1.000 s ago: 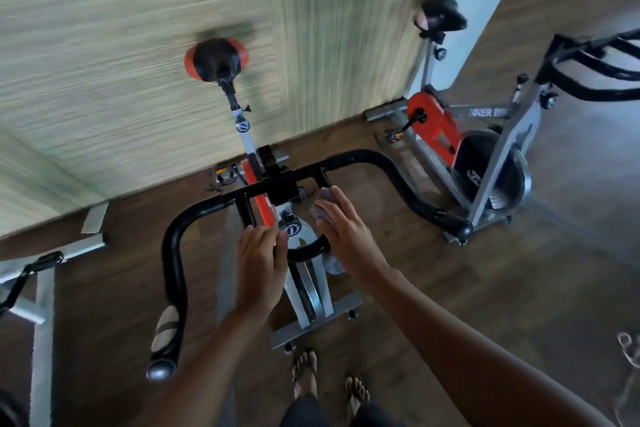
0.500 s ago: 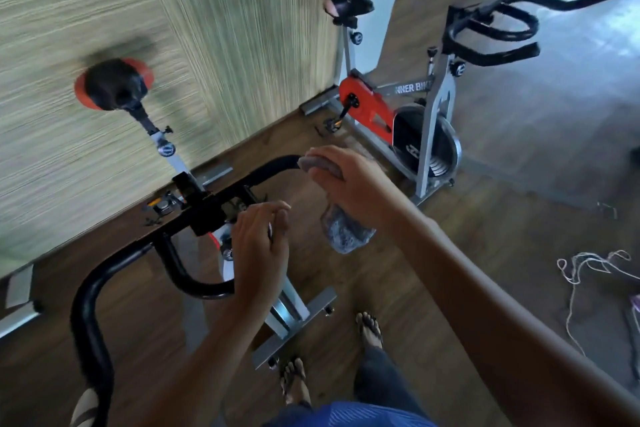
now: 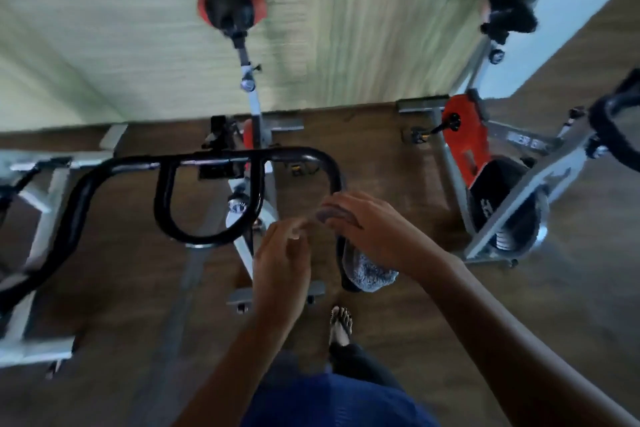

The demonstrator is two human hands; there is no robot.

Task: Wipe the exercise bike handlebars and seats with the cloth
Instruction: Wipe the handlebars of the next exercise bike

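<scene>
Head view, looking down over the nearest exercise bike (image 3: pixel 254 135): the right hand (image 3: pixel 370 229) is wrapped over the grey cloth (image 3: pixel 370 274), clamping it round the right-hand end of the black handlebars (image 3: pixel 207 163). The rest of the cloth hangs in a bunch below the wrist. The left hand (image 3: pixel 284 256) is raised just beside it, fingers curled toward the cloth's edge. The blur there is too heavy to tell whether they pinch anything or only hover. The two hands are close together, to the right of the handlebars' inner loop.

Beyond the bars, the bike's red-and-black seat (image 3: pixel 230 10) stands on its post against the pale striped wall (image 3: pixel 104 28). A second bike (image 3: pixel 485 163) with an orange guard stands to the right on the wooden floor (image 3: pixel 433 305), with its dark seat (image 3: pixel 512 7) up near the corner. A sandalled foot (image 3: pixel 341 322) shows below the hands.
</scene>
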